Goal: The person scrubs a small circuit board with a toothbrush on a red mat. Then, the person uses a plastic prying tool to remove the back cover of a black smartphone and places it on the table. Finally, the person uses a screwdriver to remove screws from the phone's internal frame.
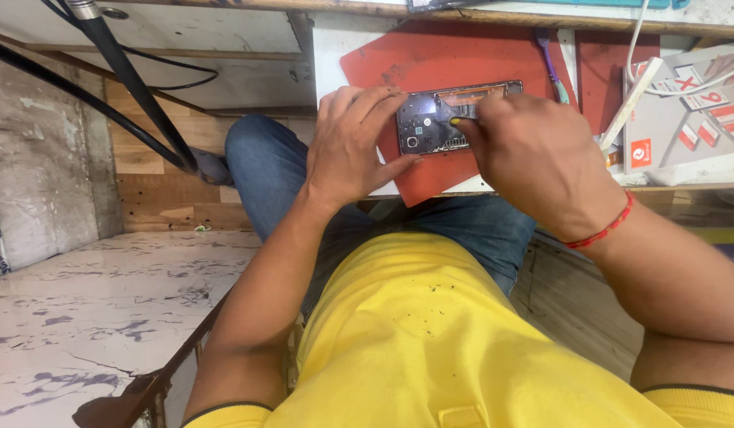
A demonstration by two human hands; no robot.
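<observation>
1. Opened dark rectangular phone with its back cover off (454, 119): lies flat on a red-orange rubber work mat (430, 59) at the near edge of the counter (327, 47). Circuit parts show inside; fine detail is too small to make out. Its lower right part is hidden behind the right hand.

2. Left hand (355, 147): fingers spread and pressed on the phone's left end, thumb along its lower edge, steadying it. It grasps nothing else.

3. Right hand (533, 154): clenched around a small tool with a yellow tip (456, 121), which meets the phone's interior. The tool's body is almost wholly hidden inside the fist, so its kind cannot be told. A red thread bracelet (605, 230) circles the wrist.

4. Purple-handled toothbrush-like brush (551, 67): lies on the mat's right edge, apart from both hands; its top is hard to read.

5. Grey flat box with red and white stickers (684, 119): on the counter to the right, cut off by the frame edge, with white cables (644, 32) trailing across it.

6. Yellow shirt (430, 341) and blue jeans (264, 166): the seated person's own, the knees partly under the counter.

7. Black cables (129, 79): run diagonally at upper left, ends out of view.
</observation>
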